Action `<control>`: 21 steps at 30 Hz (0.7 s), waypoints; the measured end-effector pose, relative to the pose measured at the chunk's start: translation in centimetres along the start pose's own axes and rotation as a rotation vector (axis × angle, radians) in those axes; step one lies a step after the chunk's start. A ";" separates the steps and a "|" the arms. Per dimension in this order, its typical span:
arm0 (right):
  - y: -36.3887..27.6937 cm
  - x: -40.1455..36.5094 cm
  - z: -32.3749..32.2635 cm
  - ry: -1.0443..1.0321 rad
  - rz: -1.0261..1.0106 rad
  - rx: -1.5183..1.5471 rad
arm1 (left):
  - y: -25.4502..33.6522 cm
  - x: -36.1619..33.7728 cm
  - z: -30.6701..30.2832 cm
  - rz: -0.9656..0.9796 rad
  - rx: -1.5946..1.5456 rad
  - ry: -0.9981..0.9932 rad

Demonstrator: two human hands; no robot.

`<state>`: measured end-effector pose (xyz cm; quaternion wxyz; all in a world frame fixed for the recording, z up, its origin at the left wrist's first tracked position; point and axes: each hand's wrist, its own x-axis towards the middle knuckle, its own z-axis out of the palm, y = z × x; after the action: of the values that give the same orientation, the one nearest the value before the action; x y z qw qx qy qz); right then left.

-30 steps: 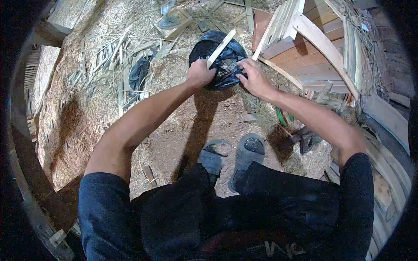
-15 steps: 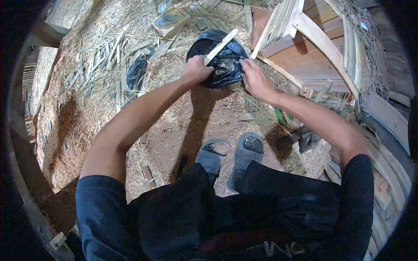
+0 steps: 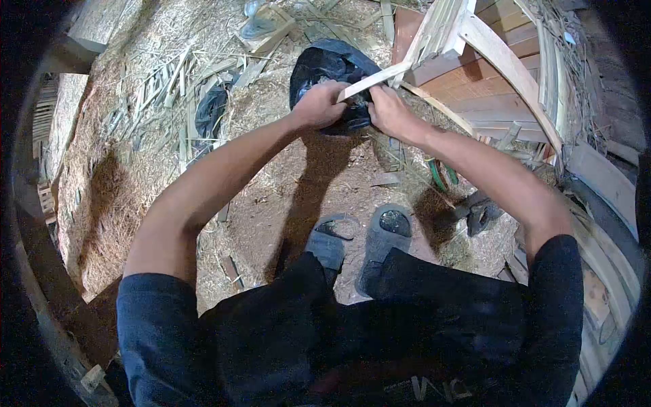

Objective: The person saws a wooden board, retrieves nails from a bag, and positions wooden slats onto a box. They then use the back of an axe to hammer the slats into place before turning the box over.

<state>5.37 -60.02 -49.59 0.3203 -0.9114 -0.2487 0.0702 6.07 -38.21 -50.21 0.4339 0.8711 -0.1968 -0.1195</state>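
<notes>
A black plastic bag (image 3: 325, 60) is held up in front of me, its rim bunched between both hands. My left hand (image 3: 319, 106) is closed at the bag's near left side and also grips a pale flat wooden strip (image 3: 377, 79), which slants up to the right across the bag and over my right hand. With fingers closed, my right hand (image 3: 393, 114) pinches the bag's right edge. The bag's inside is mostly hidden by the hands.
Wood shavings and thin offcuts (image 3: 159, 88) cover the ground. A curved slatted wooden structure (image 3: 488, 95) stands at the right. Another black bag (image 3: 211, 112) lies at the left. A small wooden box (image 3: 271, 34) is at the top. Green strapping (image 3: 437, 175) lies right of my sandals.
The wooden strip has swung from pointing steeply upward to slanting low toward the right. Both hands have come closer together, and the bag's rim has changed shape.
</notes>
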 end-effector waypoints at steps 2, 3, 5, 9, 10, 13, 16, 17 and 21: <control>0.5 0.7 0.4 -0.001 -0.003 -0.047 | -1.2 0.7 0.1 -0.103 0.071 -0.138; 0.6 0.9 0.3 0.005 -0.002 -0.058 | -1.1 0.8 0.1 -0.160 0.065 -0.139; 0.8 0.9 0.0 0.019 0.006 -0.079 | -1.1 1.0 0.0 -0.228 0.010 -0.134; 0.2 0.6 -0.6 0.060 0.057 0.056 | -1.7 0.3 -0.4 -0.228 -0.085 -0.104; 0.0 0.5 -0.8 0.053 0.082 0.056 | -1.5 -0.1 -0.5 -0.226 -0.119 -0.091; -0.2 0.6 -1.1 0.043 0.114 0.063 | -1.3 -0.4 -0.7 -0.236 -0.175 -0.047; -0.5 0.6 -1.6 0.034 0.132 0.091 | -2.3 -0.4 -0.2 -0.248 -0.212 0.007; -0.7 0.6 -1.9 0.025 0.170 0.100 | -2.8 -0.2 -0.1 -0.251 -0.224 0.029; -0.2 0.7 -1.8 0.103 0.092 0.089 | -2.4 -0.1 -0.6 -0.340 -0.208 0.022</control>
<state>6.41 -60.48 -48.01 0.3695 -0.9090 -0.1864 0.0488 6.81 -36.46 -51.75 0.4973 0.8435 -0.0287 -0.2010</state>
